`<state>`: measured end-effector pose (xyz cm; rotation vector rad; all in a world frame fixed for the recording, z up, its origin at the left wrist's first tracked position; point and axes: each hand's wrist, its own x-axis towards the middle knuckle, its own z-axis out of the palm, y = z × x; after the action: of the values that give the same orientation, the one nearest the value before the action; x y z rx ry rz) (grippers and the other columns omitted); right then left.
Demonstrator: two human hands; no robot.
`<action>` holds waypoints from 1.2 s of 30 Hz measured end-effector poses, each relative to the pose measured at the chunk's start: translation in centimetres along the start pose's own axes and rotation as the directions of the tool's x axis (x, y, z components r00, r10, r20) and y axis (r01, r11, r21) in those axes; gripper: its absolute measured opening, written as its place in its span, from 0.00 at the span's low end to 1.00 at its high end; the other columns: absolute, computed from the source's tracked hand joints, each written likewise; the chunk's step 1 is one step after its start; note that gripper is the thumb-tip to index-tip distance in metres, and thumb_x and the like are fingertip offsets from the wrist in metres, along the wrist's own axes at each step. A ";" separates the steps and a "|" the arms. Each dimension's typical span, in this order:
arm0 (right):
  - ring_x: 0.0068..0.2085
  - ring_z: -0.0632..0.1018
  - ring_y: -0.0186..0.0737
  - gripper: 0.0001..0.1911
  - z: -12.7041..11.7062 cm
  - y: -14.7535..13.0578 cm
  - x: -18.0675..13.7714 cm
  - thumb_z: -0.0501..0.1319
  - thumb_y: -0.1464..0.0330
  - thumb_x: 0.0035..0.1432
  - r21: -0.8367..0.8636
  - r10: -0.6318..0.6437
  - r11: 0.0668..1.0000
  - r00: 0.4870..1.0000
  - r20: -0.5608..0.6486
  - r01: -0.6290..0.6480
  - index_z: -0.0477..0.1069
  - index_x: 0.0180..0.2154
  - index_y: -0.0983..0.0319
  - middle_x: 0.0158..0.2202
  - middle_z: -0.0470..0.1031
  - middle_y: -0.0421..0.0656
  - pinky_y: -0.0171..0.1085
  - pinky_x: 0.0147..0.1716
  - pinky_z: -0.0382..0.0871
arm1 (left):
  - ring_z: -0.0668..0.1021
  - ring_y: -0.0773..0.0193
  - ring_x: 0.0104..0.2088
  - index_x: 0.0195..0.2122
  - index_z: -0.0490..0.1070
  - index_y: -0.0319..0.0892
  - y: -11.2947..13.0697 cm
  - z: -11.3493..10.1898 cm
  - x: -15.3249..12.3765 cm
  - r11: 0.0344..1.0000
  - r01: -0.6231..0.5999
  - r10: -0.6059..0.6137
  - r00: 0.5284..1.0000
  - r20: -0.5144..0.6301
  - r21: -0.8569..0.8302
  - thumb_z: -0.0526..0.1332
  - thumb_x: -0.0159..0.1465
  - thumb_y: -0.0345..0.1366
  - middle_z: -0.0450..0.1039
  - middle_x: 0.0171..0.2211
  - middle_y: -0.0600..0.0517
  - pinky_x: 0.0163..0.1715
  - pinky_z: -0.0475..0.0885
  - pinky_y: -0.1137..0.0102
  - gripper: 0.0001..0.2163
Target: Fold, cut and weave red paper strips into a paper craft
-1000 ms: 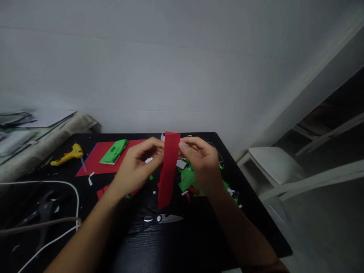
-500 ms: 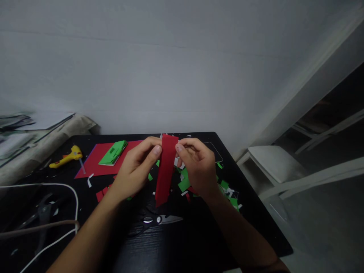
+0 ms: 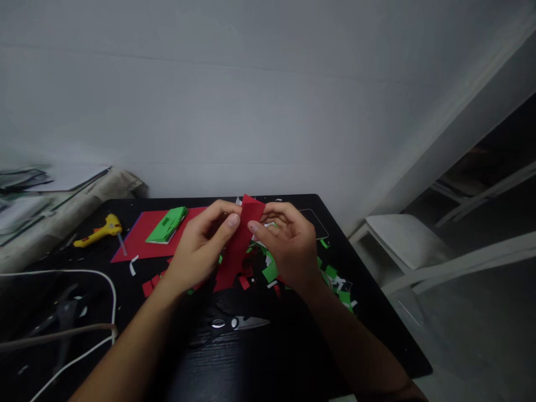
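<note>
A folded strip of red paper (image 3: 235,248) hangs between my two hands above the black table, its lower end slanting toward the left. My left hand (image 3: 205,240) pinches its left edge near the top, thumb in front. On the opposite edge, my right hand (image 3: 288,237) grips the strip with thumb and fingers; the fingers behind the paper are partly hidden. Below the strip lie scissors (image 3: 238,324) with dark handles, pointing right. Green paper scraps (image 3: 271,272) and red paper scraps (image 3: 151,285) are scattered around and under my hands.
A yellow glue gun (image 3: 100,230) lies at the left, its glue stick over a red sheet (image 3: 134,237). On that sheet rests a folded green paper piece (image 3: 167,224). A white cable (image 3: 108,279) loops at the front left. A white chair (image 3: 397,240) stands right of the table.
The red strip's lower end has swung left and its top now shows a fold at a slant. My right thumb has slid inward across the paper; the left hand has barely moved.
</note>
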<state>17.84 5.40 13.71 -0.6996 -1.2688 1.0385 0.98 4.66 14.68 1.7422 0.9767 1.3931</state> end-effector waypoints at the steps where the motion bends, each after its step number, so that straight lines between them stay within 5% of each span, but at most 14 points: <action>1: 0.40 0.82 0.39 0.13 0.0 0.0 0.0 0.74 0.66 0.55 -0.004 -0.004 1.000 1.000 -0.003 0.004 0.76 0.41 0.58 0.38 0.80 0.41 0.38 0.40 0.82 | 0.74 0.65 0.33 0.44 0.76 0.44 0.0 0.0 0.0 1.000 0.005 -0.005 1.000 -0.004 0.007 0.61 0.72 0.47 0.74 0.33 0.52 0.32 0.70 0.73 0.12; 10: 0.37 0.85 0.38 0.07 0.2 0.1 -0.3 0.71 0.71 0.57 0.008 -0.032 0.999 0.999 -0.012 0.033 0.78 0.39 0.58 0.36 0.83 0.40 0.35 0.38 0.84 | 0.74 0.69 0.29 0.39 0.72 0.43 0.5 0.9 0.2 0.993 -0.020 0.021 1.000 0.005 -0.115 0.66 0.69 0.40 0.72 0.29 0.55 0.29 0.71 0.76 0.07; 16: 0.34 0.86 0.37 0.03 0.0 -0.3 -0.6 0.69 0.68 0.62 -0.056 -0.084 0.995 0.996 0.013 0.085 0.79 0.39 0.59 0.36 0.84 0.40 0.35 0.36 0.85 | 0.72 0.71 0.26 0.36 0.70 0.43 0.3 1.4 0.0 0.981 -0.012 -0.006 0.996 -0.092 -0.196 0.70 0.65 0.37 0.68 0.27 0.57 0.26 0.70 0.77 0.09; 27: 0.35 0.86 0.37 0.07 -0.2 -0.7 -0.6 0.70 0.64 0.62 -0.086 -0.040 0.995 0.999 0.018 0.041 0.80 0.41 0.59 0.37 0.84 0.41 0.33 0.32 0.85 | 0.72 0.71 0.34 0.40 0.69 0.44 -1.0 1.5 -0.4 0.988 -0.155 0.147 0.960 -0.240 -0.016 0.74 0.60 0.32 0.68 0.36 0.56 0.35 0.71 0.77 0.14; 30: 0.34 0.85 0.36 0.04 -0.4 -1.1 -0.5 0.70 0.66 0.62 -0.138 -0.055 0.989 0.998 -0.005 0.054 0.80 0.37 0.59 0.35 0.84 0.40 0.34 0.36 0.84 | 0.76 0.70 0.34 0.42 0.69 0.45 -0.4 1.3 -0.5 0.990 -0.137 0.128 0.975 -0.180 -0.038 0.74 0.60 0.32 0.72 0.36 0.56 0.35 0.74 0.77 0.15; 33: 0.31 0.84 0.35 0.03 -0.6 -1.7 -0.3 0.69 0.67 0.62 -0.159 -0.040 0.987 0.999 -0.022 0.036 0.80 0.37 0.60 0.33 0.83 0.39 0.34 0.35 0.82 | 0.82 0.65 0.35 0.49 0.68 0.46 0.3 0.8 -0.5 0.983 0.020 -0.023 1.000 -0.012 -0.182 0.70 0.65 0.38 0.79 0.37 0.52 0.34 0.78 0.73 0.15; 36: 0.30 0.83 0.34 0.03 -0.7 -2.1 -0.3 0.69 0.68 0.62 -0.158 -0.043 0.987 0.999 -0.031 0.037 0.80 0.36 0.60 0.32 0.83 0.39 0.33 0.32 0.81 | 0.83 0.63 0.30 0.50 0.72 0.44 0.7 0.2 -0.4 0.963 0.187 -0.154 0.973 0.173 -0.195 0.67 0.68 0.43 0.81 0.35 0.51 0.28 0.79 0.73 0.14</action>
<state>19.01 4.38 15.29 -0.8056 -1.3401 0.8969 1.23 3.93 15.06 1.5460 0.8405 1.1847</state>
